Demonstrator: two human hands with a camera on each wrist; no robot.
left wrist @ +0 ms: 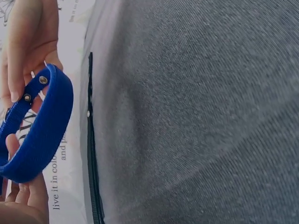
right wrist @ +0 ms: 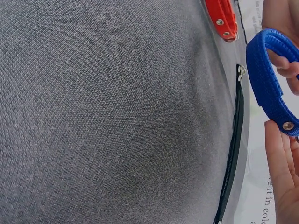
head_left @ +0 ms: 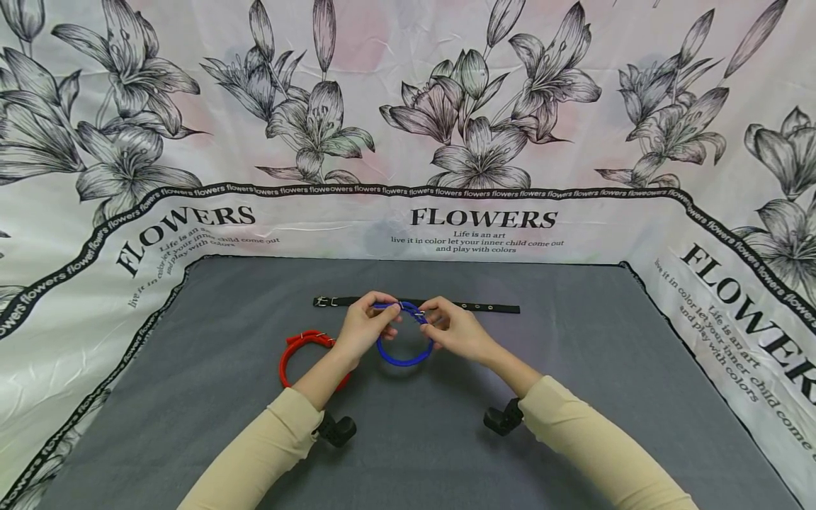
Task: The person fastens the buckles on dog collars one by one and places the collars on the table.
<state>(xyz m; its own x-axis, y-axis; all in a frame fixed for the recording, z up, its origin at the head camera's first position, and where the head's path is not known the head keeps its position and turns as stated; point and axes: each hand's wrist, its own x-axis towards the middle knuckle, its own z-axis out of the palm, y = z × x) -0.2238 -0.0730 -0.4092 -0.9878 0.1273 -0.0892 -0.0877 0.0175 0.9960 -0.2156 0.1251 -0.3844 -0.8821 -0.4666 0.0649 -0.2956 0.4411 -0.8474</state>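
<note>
A blue collar [head_left: 404, 362], bent into a ring, is held up over the grey table by both hands. My left hand [head_left: 365, 327] pinches its upper left part between thumb and fingers. Opposite it, my right hand [head_left: 460, 329] grips the strap close to the metal buckle [head_left: 418, 314]. Metal eyelets line the blue strap [left wrist: 44, 126] in the left wrist view, where fingers of both hands show around it. In the right wrist view the blue strap [right wrist: 262, 70] overlaps itself along one side, and fingers cover part of it.
A red collar [head_left: 283, 365], buckled into a ring, lies left of the hands, partly behind the left forearm. Behind the hands a black collar [head_left: 491, 307] is stretched out straight, buckle at left. A flower-printed cloth [head_left: 344, 234] rises beyond the grey tabletop [head_left: 408, 453].
</note>
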